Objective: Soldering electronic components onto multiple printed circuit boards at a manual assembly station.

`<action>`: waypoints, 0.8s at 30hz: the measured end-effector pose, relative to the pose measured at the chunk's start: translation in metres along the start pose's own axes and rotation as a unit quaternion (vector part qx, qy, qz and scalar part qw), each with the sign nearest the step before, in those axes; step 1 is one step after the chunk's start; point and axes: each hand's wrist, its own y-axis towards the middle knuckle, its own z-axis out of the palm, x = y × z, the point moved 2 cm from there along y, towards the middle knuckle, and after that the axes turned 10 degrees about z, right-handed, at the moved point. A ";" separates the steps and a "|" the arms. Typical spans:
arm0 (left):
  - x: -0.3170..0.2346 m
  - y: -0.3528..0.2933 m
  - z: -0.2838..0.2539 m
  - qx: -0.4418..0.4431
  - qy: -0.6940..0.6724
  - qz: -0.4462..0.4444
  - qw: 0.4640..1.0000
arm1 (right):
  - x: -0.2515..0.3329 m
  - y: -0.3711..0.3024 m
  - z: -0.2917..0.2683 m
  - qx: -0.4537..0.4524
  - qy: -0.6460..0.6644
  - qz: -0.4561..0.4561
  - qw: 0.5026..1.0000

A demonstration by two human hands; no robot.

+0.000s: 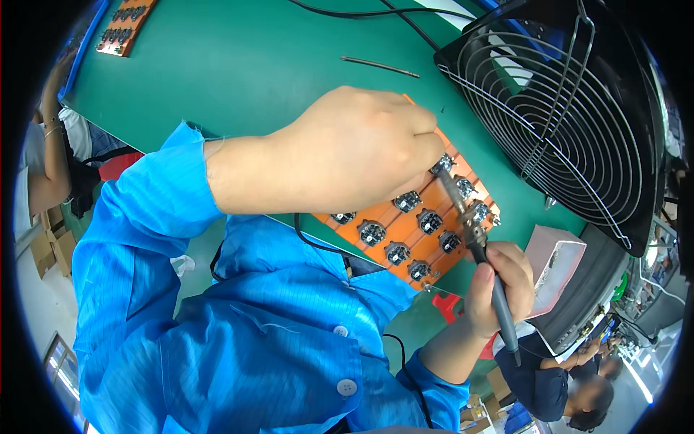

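Your right hand [515, 278], lower right of centre, closed round a soldering iron [500, 307], tip over orange board [402, 227], mid-frame. Your left hand [354, 148] curled above board; hold hidden, can't tell.

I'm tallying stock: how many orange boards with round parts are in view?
2. The nearer board is partly hidden by the left hand; the farther board is at the picture's upper left, cut off by its top edge. Others could be out of view.
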 end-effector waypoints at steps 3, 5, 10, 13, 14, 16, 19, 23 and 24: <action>-0.001 0.000 -0.003 -0.014 -0.007 0.002 1.000 | 0.002 0.000 -0.001 0.008 -0.005 -0.007 1.000; 0.000 -0.001 -0.007 -0.027 -0.007 0.005 1.000 | 0.003 0.001 -0.001 0.005 -0.006 0.001 1.000; 0.004 -0.014 -0.026 -0.033 0.027 -0.053 0.998 | 0.010 0.007 0.009 -0.027 0.031 -0.032 0.999; 0.009 -0.017 -0.028 -0.046 0.036 -0.050 0.997 | 0.011 0.016 0.022 0.000 0.012 -0.039 0.999; 0.011 -0.018 -0.028 -0.057 0.038 -0.043 0.997 | 0.011 0.020 0.027 0.016 -0.007 -0.034 0.999; 0.013 -0.019 -0.027 -0.065 0.032 -0.035 0.997 | 0.011 0.023 0.031 0.007 0.010 -0.011 1.000; 0.014 -0.022 -0.027 -0.047 0.033 -0.036 0.998 | 0.012 0.025 0.032 -0.004 0.008 -0.002 1.000; 0.015 -0.023 -0.027 -0.040 0.028 -0.042 0.998 | 0.014 0.024 0.029 0.007 -0.005 -0.002 1.000; 0.015 -0.023 -0.026 -0.038 0.028 -0.038 0.998 | 0.015 0.024 0.028 0.003 -0.008 0.001 1.000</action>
